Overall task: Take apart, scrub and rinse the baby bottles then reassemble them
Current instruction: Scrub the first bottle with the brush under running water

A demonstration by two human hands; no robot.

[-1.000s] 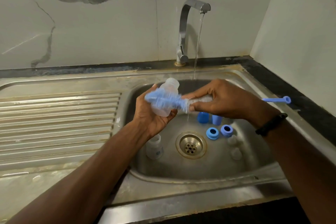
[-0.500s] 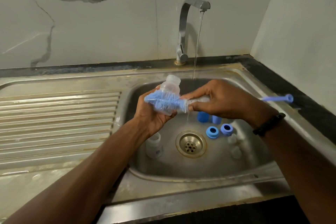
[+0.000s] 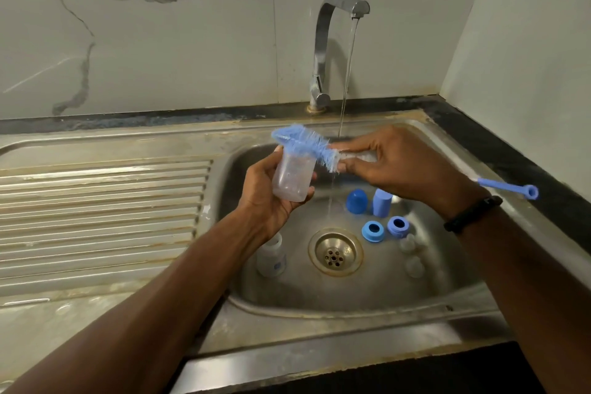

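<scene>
Head view: left hand [image 3: 268, 198] fingers curl round the bottle [image 3: 292, 177]; right hand [image 3: 403, 166] fingers pinch the brush [image 3: 307, 145] atop it.

Dull, stained steel sink [image 3: 367, 320] (faucet [image 3: 323, 51] shinier), translucent plastic bottle [image 3: 292, 177], glossy marble-look wall [image 3: 144, 41].

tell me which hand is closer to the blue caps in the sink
Right. The right hand hovers just above the blue caps; the left hand is off to their left, gripping the bottle.
</scene>
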